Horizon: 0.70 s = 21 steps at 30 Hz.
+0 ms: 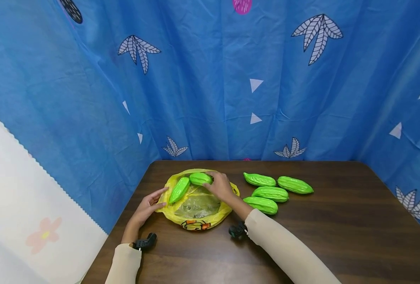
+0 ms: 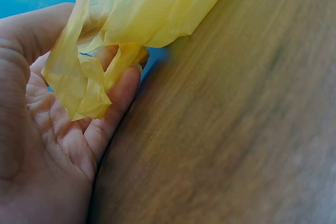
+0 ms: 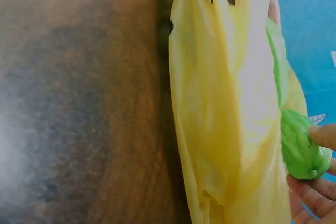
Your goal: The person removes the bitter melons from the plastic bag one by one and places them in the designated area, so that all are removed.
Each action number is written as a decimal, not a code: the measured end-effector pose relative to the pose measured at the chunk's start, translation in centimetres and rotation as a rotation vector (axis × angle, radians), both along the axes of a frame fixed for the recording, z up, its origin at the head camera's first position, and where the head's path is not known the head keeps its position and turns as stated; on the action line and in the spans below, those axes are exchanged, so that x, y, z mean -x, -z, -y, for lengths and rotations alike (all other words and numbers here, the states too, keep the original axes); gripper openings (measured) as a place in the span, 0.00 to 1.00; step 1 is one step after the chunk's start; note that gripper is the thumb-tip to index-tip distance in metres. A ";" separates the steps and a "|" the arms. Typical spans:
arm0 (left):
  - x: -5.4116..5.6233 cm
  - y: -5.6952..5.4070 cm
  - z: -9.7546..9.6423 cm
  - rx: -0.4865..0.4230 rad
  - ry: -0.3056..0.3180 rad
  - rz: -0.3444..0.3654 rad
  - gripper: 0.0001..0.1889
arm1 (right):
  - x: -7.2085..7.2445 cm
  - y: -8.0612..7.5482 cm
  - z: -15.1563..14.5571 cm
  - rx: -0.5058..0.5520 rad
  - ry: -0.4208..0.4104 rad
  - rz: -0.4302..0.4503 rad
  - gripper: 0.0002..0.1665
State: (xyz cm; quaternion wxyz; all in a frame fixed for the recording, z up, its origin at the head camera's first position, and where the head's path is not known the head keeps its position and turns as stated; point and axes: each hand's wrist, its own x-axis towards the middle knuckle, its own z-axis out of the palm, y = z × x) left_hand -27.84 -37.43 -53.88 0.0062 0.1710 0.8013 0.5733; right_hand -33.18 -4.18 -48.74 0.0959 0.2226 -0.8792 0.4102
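Note:
A yellow plastic bag [image 1: 176, 217] lies spread with its mouth up, dark and orange print on its near side. My left hand [image 1: 147, 206] holds the bag's left rim; in the left wrist view a crumpled fold of yellow plastic [image 2: 79, 85] sits between thumb and fingers. At the bag's far side my right hand [image 1: 220, 185] grips a bright green bitter melon [image 1: 200, 178] by its right end. Up close, in the right wrist view, fingers and thumb are around the melon [image 3: 300, 145]. Another green bitter melon [image 1: 179, 190] lies slanted in the bag's left part.
Several green bitter melons [image 1: 270, 193] lie grouped on the brown wooden table [image 1: 341, 221], right of the bag. A patterned blue curtain [image 1: 203, 79] hangs behind the table, with a pale cloth [image 1: 25, 205] at the left. Dark wrist cameras [image 1: 147, 241] sit on both forearms.

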 end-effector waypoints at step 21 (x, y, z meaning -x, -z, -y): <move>0.1 0.0 0.0 -0.006 0.017 -0.024 0.31 | -3.5 -2.0 -1.7 0.059 -0.060 -0.053 0.29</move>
